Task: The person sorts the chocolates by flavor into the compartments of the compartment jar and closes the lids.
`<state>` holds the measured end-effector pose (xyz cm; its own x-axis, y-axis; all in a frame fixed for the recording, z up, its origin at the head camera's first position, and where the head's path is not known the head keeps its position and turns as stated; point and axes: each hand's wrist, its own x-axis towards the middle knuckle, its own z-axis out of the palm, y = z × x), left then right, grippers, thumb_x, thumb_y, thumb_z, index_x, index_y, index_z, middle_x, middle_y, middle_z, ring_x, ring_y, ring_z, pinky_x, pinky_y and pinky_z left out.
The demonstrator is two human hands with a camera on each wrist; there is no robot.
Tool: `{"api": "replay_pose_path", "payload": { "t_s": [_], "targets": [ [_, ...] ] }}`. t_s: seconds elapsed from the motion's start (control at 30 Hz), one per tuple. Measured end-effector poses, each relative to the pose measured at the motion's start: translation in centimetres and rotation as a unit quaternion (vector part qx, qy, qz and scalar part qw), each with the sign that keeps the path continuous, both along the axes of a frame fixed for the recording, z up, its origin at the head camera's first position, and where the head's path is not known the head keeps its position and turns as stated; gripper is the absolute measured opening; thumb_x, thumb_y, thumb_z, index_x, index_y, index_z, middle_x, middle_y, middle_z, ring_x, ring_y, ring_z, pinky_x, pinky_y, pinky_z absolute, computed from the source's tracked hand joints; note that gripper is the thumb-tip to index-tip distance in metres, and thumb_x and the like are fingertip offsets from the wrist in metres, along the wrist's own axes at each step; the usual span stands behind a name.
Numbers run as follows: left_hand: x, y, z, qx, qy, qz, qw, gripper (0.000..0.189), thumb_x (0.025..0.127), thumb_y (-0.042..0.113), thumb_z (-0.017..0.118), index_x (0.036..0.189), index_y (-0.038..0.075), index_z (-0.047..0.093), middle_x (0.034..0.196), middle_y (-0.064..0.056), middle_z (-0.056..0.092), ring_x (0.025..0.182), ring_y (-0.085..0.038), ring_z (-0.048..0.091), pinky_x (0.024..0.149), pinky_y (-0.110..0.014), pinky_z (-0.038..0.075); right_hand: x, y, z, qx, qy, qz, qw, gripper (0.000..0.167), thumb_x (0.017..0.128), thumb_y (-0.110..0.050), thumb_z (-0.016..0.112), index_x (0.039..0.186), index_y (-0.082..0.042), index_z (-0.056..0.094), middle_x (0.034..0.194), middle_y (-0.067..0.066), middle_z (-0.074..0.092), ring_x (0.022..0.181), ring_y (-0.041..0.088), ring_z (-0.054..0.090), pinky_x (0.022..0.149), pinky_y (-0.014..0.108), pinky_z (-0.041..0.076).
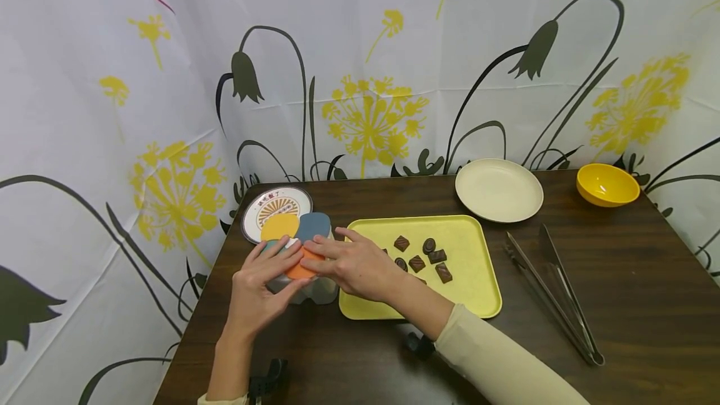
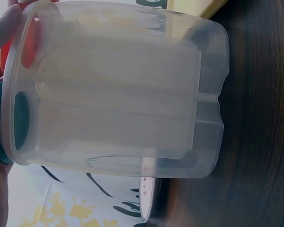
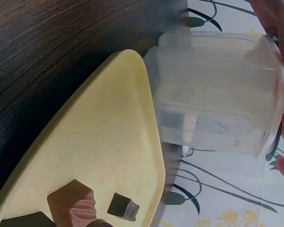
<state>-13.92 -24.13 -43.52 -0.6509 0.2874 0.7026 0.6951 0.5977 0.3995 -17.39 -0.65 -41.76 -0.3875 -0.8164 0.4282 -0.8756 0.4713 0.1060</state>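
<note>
A translucent plastic container (image 2: 118,90) stands on the table at the left, topped with yellow (image 1: 279,225), blue (image 1: 315,225), orange (image 1: 304,265) and teal lids (image 2: 14,120). My left hand (image 1: 259,286) lies across its top from the near left, fingers extended over the teal and orange lids, thumb at the orange lid's near edge. From the right, my right hand (image 1: 360,264) touches the orange lid with its fingers stretched out. Overlapping fingers hide part of that lid, so how far it is raised cannot be seen. The container's clear walls show no contents.
Right beside the container lies a yellow tray (image 1: 469,274) with several chocolates (image 1: 417,263). A patterned plate (image 1: 253,214) is behind the container. Farther right are a cream plate (image 1: 499,189), a yellow bowl (image 1: 607,185) and metal tongs (image 1: 570,311). A printed curtain (image 1: 371,30) hangs behind the table.
</note>
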Motion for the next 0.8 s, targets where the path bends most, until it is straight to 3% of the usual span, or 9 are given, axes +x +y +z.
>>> {"api": "replay_pose_path", "payload": {
  "t_s": [0.23,0.67,0.8],
  "targets": [
    [-0.06,-0.07,-0.19,-0.002,0.003,-0.001,1.0,0.051,0.071,0.031,0.087,0.116,0.011,0.074,0.121,-0.002,0.068,0.119,-0.032,0.06,0.107,-0.061,0.03,-0.02,-0.05,-0.08,-0.005,-0.004,0.006,1.0,0.043,0.099,-0.028,0.058,0.141,-0.028,0.055,0.145,-0.002,0.051,0.134,0.011,0.045,0.11,0.044,0.033],
    [-0.21,0.1,-0.23,0.003,0.016,-0.008,0.9998,0.051,0.08,0.046,0.077,0.115,0.009,0.074,0.12,-0.004,0.068,0.118,-0.034,0.06,0.107,-0.06,0.03,-0.08,0.0,0.2,0.001,-0.012,0.01,0.9999,0.042,0.1,-0.025,0.057,0.141,-0.026,0.055,0.146,-0.001,0.05,0.134,0.013,0.045,0.112,0.045,0.031],
    [-0.25,0.16,-0.27,0.015,0.017,-0.013,0.9997,0.048,0.08,0.043,0.077,0.113,0.008,0.075,0.118,-0.006,0.069,0.116,-0.034,0.061,0.106,-0.06,0.031,-0.16,0.03,0.35,-0.004,-0.012,0.015,0.9998,0.042,0.099,-0.024,0.058,0.141,-0.025,0.056,0.144,-0.001,0.051,0.132,0.012,0.047,0.113,0.044,0.03]
  ]
}}
